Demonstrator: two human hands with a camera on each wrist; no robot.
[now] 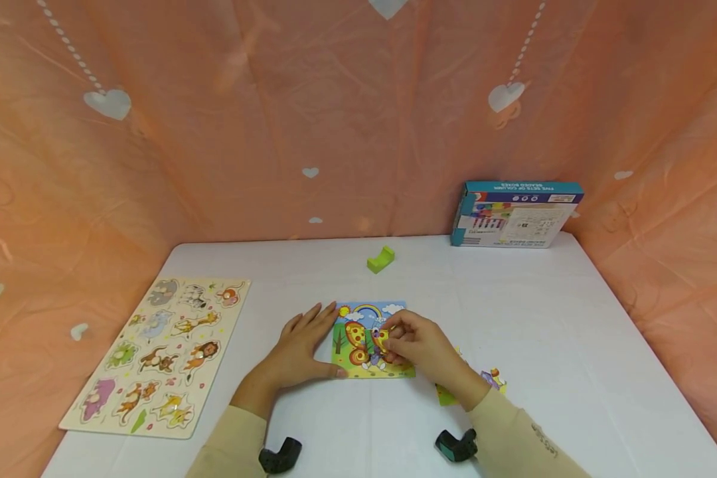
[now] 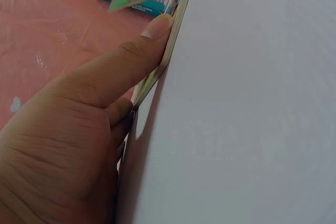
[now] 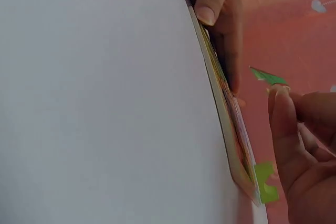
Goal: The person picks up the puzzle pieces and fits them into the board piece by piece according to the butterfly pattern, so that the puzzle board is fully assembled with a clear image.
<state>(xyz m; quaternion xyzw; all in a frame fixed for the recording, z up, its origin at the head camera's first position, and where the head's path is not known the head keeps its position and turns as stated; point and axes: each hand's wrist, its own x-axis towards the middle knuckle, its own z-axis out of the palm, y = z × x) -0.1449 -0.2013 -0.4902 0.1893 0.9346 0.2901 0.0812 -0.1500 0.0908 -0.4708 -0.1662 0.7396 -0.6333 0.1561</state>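
Puzzle piece (image 3: 269, 77) pinched over butterfly board (image 1: 375, 373)

Nearest are two black wrist devices (image 1: 281, 456), one beside each forearm, and beige sleeves (image 1: 526, 431); the right one bears small dark lettering, too small to read surely. Some loose puzzle parts (image 1: 446, 396), yellow-green and purple, lie right of the board on the white table (image 1: 311, 415), partly hidden under the right forearm. The board lies flat in front of the person, showing a butterfly, rainbow, sun and tree. The left hand (image 1: 301, 348) rests at its left side, fingers extended, thumb touching the near edge. The right hand (image 1: 421, 348) pinches the partly green piece between thumb and fingers, blocking the picture's right part. The hands are apart. Well to the left lies a larger animal board (image 1: 176, 338). Beyond, a notched green block (image 1: 380, 259) sits alone. At the far right edge stands a teal-and-white box (image 1: 516, 216), its print upside down: "FIVE SETS OF COLUMN BEADED BOXES"; its finer print is unreadable. Behind hangs an orange cloth (image 1: 334, 99) with white hearts.
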